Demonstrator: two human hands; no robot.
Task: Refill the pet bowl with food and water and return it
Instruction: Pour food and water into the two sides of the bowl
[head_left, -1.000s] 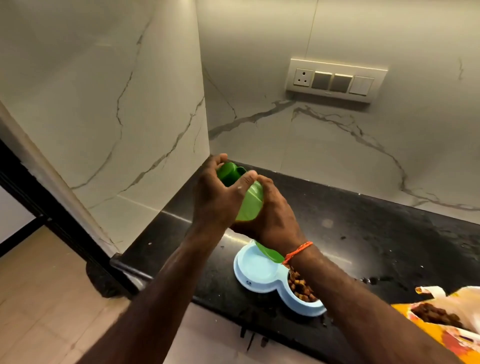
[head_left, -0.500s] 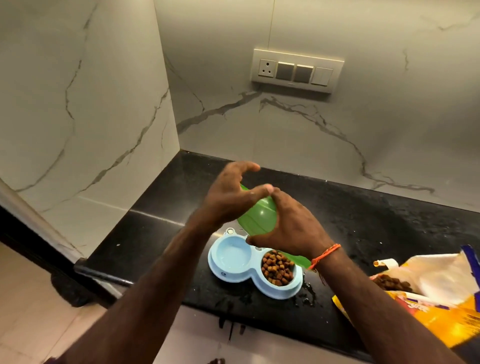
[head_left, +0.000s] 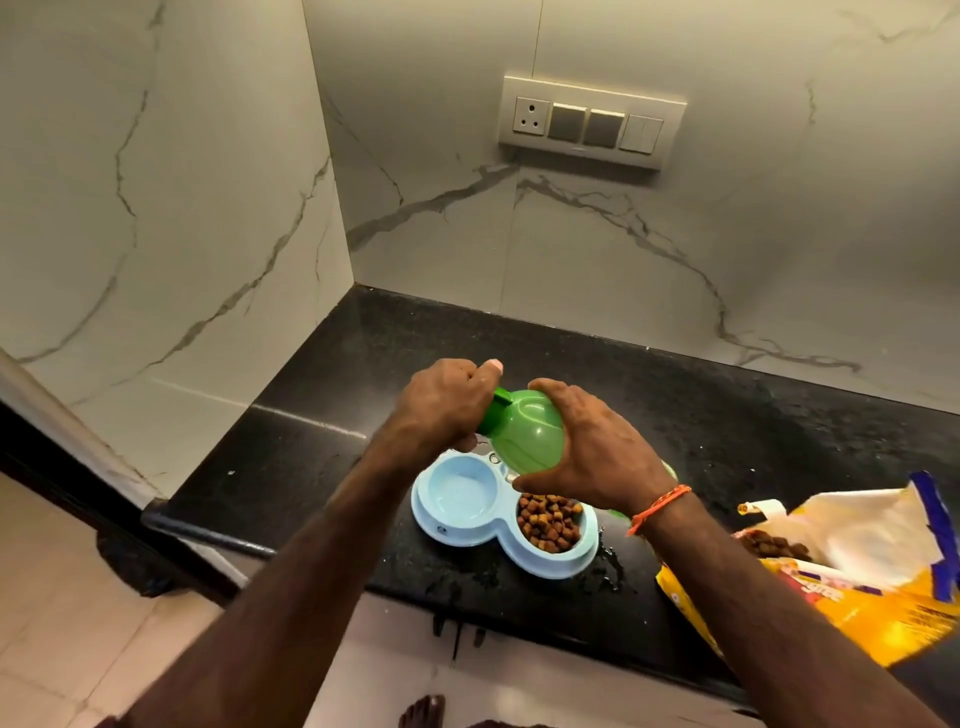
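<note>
Both hands are on a green bottle (head_left: 527, 439) that's tipped way over, nearly lying flat in the air. Its long axis runs roughly left to right, with the cap end (head_left: 497, 408) pointing left and a bit up, and the fat body heading off under the right wrist. The right hand (head_left: 592, 457) is wrapped over the top of the body, fingers (head_left: 545, 387) curled down the far side and thumb underneath, so it's properly gripping the bottle. The left hand (head_left: 441, 405) is bunched up tight around the cap, fingers clenched on it, with one fingertip poking up above the knuckles.

Right below the fingers sits the pet bowl (head_left: 498, 525), a light blue double dish on the black bench (head_left: 727, 431), close to its front edge. The left cup, directly under the bottle's cap end, looks pale and I honestly can't tell if there's water in it. The right cup is full of brown kibble (head_left: 549, 522) and sits just under the right hand's thumb.

Off past the right wrist there's an open yellow and white food bag (head_left: 857, 566) lying on its side, kibble showing at its mouth. Some wet spots glisten on the bench between the bowl and the bag. There's an orange thread band (head_left: 658, 506) on the right wrist.
</note>
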